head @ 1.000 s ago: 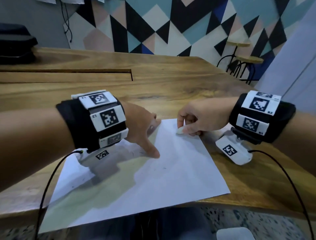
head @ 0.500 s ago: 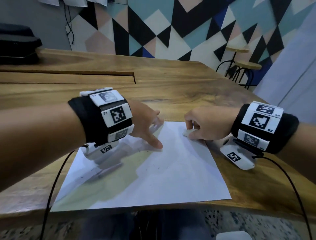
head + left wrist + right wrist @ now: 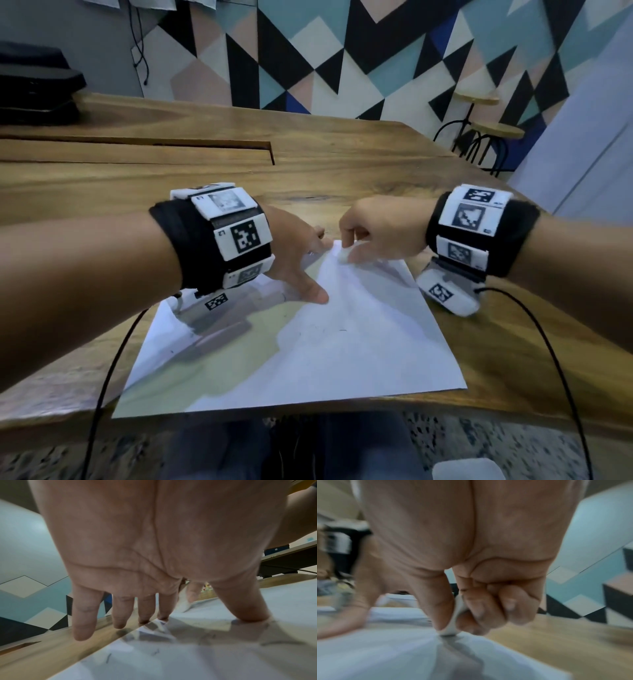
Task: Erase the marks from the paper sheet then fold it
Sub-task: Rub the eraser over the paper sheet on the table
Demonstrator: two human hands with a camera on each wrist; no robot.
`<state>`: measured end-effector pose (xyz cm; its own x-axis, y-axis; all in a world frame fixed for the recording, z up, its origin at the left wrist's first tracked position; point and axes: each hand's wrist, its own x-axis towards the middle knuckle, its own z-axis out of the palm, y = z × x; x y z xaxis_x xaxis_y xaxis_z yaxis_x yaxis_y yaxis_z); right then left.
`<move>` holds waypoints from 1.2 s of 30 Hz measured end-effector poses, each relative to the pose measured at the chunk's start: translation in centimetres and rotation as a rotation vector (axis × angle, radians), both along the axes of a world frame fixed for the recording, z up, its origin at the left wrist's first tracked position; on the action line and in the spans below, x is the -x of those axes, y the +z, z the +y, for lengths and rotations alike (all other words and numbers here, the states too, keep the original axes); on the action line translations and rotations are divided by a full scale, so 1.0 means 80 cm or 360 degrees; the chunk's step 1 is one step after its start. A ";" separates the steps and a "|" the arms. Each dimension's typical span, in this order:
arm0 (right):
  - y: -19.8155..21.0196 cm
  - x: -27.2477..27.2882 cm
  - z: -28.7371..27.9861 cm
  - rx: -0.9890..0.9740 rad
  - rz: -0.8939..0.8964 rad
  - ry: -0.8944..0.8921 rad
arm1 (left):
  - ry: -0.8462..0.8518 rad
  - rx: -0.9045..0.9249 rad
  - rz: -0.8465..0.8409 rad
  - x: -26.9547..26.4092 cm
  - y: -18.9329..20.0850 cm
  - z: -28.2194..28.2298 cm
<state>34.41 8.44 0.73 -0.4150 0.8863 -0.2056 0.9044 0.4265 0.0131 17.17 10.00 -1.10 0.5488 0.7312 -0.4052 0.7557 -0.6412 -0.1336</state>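
Note:
A white paper sheet (image 3: 329,349) lies flat on the wooden table (image 3: 342,171), reaching its near edge. Faint pencil marks (image 3: 340,330) show near its middle, and short dark strokes (image 3: 108,658) appear in the left wrist view. My left hand (image 3: 301,260) is spread, thumb and fingertips pressing the sheet's far left part (image 3: 223,649). My right hand (image 3: 373,236) pinches a small white eraser (image 3: 344,255) between thumb and fingers and holds it against the paper's far edge (image 3: 448,631).
A long slot (image 3: 137,145) runs across the table's far left. A black case (image 3: 37,92) sits at the far left corner. Stools (image 3: 479,133) stand beyond the table's right end. Black cables (image 3: 109,370) trail from both wristbands.
Both hands have shifted a little farther up the sheet. The eraser now sits nearer the paper's far edge, and the left hand still presses the paper.

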 end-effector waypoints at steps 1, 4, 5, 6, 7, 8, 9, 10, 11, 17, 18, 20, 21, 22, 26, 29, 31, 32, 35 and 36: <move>0.002 -0.004 0.004 -0.0021 0.0001 -0.0049 | -0.0012 -0.0008 0.0019 0.000 0.000 -0.001; -0.006 0.003 0.003 0.0035 0.0097 0.0058 | 0.0006 0.0005 0.0027 0.000 0.000 -0.002; -0.010 0.007 -0.001 0.0076 0.0119 0.0113 | 0.0016 -0.0001 0.0018 -0.002 0.000 -0.002; -0.011 0.009 -0.002 0.0099 0.0120 0.0132 | 0.0017 -0.0007 0.0014 -0.003 0.001 -0.001; -0.010 0.008 0.001 0.0088 0.0117 0.0116 | 0.0012 -0.0004 0.0014 -0.003 0.001 -0.002; -0.007 0.005 0.007 0.0058 0.0109 0.0070 | 0.0002 0.0002 0.0034 -0.003 0.001 -0.002; -0.003 0.002 0.013 0.0021 0.0094 0.0021 | -0.0009 0.0007 0.0051 -0.002 0.002 -0.002; -0.001 0.001 0.017 -0.0008 0.0078 -0.0007 | -0.0010 0.0017 0.0054 -0.002 0.001 -0.001; -0.001 0.002 0.019 -0.0014 0.0071 0.0012 | -0.0007 0.0024 0.0046 0.000 0.001 0.000; -0.006 0.003 0.021 0.0073 0.0075 0.0078 | -0.0003 -0.0008 0.0027 0.002 -0.006 0.002; -0.002 -0.003 0.025 0.0021 0.0074 0.0018 | 0.0002 -0.0023 0.0048 0.002 -0.005 0.002; -0.004 -0.005 0.025 -0.0016 0.0092 0.0012 | 0.0012 -0.0032 0.0057 0.002 -0.003 0.000; -0.007 -0.001 0.020 0.0002 0.0094 0.0063 | 0.0016 -0.0024 0.0055 0.002 -0.001 -0.001; -0.011 0.002 0.014 0.0039 0.0105 0.0120 | 0.0022 -0.0017 0.0046 0.001 0.000 -0.003; -0.009 -0.010 0.017 0.0030 0.0108 0.0085 | 0.0010 -0.0018 0.0053 0.001 -0.001 -0.002; -0.004 -0.016 0.020 -0.0052 0.0094 0.0004 | 0.0001 -0.0022 0.0074 0.002 0.000 -0.002; -0.010 -0.004 0.006 -0.0005 0.0055 0.0133 | 0.0016 -0.0027 0.0072 0.000 0.001 -0.004; -0.012 0.000 -0.003 0.0037 0.0052 0.0184 | 0.0028 -0.0031 0.0069 -0.001 0.002 -0.005; -0.004 -0.010 0.009 0.0044 0.0018 0.0119 | 0.0026 -0.0027 0.0085 -0.002 0.002 -0.003; 0.000 -0.015 0.014 0.0011 0.0019 0.0064 | 0.0015 -0.0027 0.0090 -0.001 0.002 -0.002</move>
